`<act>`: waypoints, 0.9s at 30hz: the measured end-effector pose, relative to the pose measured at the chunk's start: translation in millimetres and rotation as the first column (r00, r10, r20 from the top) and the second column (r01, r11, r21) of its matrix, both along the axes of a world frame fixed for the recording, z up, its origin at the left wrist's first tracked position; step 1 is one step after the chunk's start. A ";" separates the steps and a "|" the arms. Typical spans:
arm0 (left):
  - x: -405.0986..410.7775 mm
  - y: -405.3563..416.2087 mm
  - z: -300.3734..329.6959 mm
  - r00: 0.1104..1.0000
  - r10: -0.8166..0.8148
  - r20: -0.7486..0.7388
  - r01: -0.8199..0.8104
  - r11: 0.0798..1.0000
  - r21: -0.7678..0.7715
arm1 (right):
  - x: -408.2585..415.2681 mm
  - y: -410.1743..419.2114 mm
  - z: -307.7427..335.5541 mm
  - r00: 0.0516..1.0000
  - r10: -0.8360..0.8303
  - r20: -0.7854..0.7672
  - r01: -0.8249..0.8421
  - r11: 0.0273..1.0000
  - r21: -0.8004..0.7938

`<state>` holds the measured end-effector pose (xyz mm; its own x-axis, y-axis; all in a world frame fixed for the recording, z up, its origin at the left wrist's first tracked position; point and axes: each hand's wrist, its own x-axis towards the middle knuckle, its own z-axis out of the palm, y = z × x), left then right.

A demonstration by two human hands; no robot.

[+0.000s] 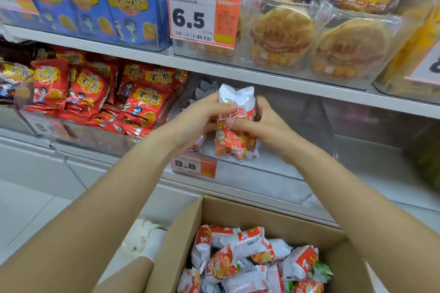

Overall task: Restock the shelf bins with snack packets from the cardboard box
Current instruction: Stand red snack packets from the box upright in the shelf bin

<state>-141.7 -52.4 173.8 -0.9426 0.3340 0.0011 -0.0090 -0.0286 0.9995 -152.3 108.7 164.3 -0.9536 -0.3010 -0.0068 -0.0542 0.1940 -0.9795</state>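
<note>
I have both hands up at the middle shelf, holding one white-and-orange crinkly foil snack packet (235, 123) upright over the clear plastic shelf bin (238, 173) with the 8.8 price tag (194, 166). My left hand (197, 116) pinches its upper left edge, fingers curled round it; my right hand (259, 121) grips the right side, thumb across the printed front. The packet sits just above the bin floor, where a few like packets seem to lie (partly hidden behind my hands).

I judge the packet light and puffy, its film slick and crackly, the contents probably brittle, so squeezing the middle risks crushing them. The crimped top seal looks like the safest place to hold, or the side edges with a loose pinch.

Below, the open brown cardboard box (238, 214) holds a jumble of the same packets (250, 257), so plenty remains. The neighbouring bin carries red snack packets (95, 93), well apart from mine.
</note>
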 end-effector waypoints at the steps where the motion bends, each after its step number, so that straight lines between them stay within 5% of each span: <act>1: -11.4 -0.9 0.5 1.000 0.010 -0.023 -0.011 0.998 -0.064 | -9.1 -1.8 -1.5 0.999 -0.040 -0.034 0.041 0.998 0.041; 8: -34.4 -24.7 -24.6 0.989 -0.043 -0.140 -0.037 0.852 -0.521 | -38.9 -24.1 -42.5 0.987 0.083 -0.136 -0.040 0.955 0.292; 11: -31.3 -31.0 -32.7 0.884 -0.285 -0.370 -0.200 0.483 -0.853 | -37.5 -21.0 -63.0 0.979 0.167 -0.114 -0.122 0.937 0.327; 13: -31.6 -27.3 -34.5 0.860 -0.365 -0.356 -0.242 0.322 -0.915 | -35.6 -18.7 -69.5 0.978 0.187 -0.096 -0.144 0.930 0.339; 19: -39.4 -7.5 -52.5 0.840 -0.364 -0.402 -0.281 0.341 -0.897 | -46.2 -14.5 -58.6 0.954 0.298 -0.024 -0.236 0.798 0.555; 22: -39.5 -2.8 -59.7 0.839 -0.330 -0.433 -0.321 0.341 -0.883 | -54.0 12.0 -50.1 0.989 0.146 -0.019 -0.120 0.877 0.466; 24: -37.5 -0.9 -60.6 0.828 -0.322 -0.458 -0.337 0.367 -0.867 | -62.1 32.0 -52.2 0.995 -0.062 -0.084 0.103 0.710 0.696; 26: -36.1 0.5 -59.1 0.819 -0.330 -0.469 -0.343 0.374 -0.862 | -65.0 42.3 -63.0 0.995 -0.097 0.006 0.040 0.462 0.886; 27: -35.4 0.9 -59.3 0.816 -0.332 -0.473 -0.346 0.376 -0.860 | -65.4 42.2 -70.7 0.989 -0.107 0.105 -0.048 0.437 0.898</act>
<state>-177.1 -51.4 114.5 -0.8842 0.4391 0.1592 0.4654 0.8570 0.2213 -217.7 150.9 93.6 -0.9273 -0.0234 -0.3736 0.0762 0.9653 -0.2498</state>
